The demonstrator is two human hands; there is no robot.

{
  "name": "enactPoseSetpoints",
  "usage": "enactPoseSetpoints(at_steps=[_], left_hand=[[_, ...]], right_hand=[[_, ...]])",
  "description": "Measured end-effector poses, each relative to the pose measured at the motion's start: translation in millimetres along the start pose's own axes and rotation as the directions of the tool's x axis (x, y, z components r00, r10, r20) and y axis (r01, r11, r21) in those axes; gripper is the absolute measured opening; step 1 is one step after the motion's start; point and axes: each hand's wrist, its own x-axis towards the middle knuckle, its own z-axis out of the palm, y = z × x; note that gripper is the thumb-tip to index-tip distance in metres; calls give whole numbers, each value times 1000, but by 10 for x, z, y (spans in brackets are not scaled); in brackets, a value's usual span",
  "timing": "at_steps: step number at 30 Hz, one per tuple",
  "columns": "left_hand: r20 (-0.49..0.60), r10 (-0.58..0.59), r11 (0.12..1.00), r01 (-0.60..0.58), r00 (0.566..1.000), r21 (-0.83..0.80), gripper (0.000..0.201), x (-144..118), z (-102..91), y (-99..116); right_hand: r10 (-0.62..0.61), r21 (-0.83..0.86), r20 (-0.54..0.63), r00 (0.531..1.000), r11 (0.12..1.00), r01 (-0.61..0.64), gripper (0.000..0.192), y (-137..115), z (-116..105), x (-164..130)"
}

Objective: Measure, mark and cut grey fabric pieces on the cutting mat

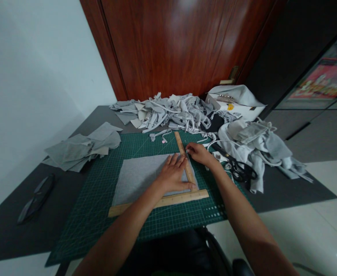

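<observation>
Wooden L-square [185, 174] on grey fabric [139, 176]

The square lies flat at frame centre, one arm running up, the other leftward along the fabric's near edge; the rectangular fabric lies smooth on the green mat.

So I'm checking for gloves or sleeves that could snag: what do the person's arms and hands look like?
Both are bare: the left hand and right hand have no gloves, rings or watch visible, and both forearms are uncovered, with no sleeve in view.

dark grey counter [18, 237] has a green cutting mat [99, 214] at the front edge, folded grey fabric [82, 147] on the left, scrap heap [168, 113] along the back, scissors [239, 168] right.
</observation>
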Motion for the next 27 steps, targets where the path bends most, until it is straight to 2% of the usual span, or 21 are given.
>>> enactPoseSetpoints(at_steps=[11,27], left_hand=[[10,2,1000,-3,1000,8,114,3,-19,8],[34,-11,1000,10,999,18,114,2,-69,38]], right_hand=[[36,-128,7,999,991,-35,27,-23,22,-25],[37,-197,60,998,980,-25,18,-60,-13,-5]])
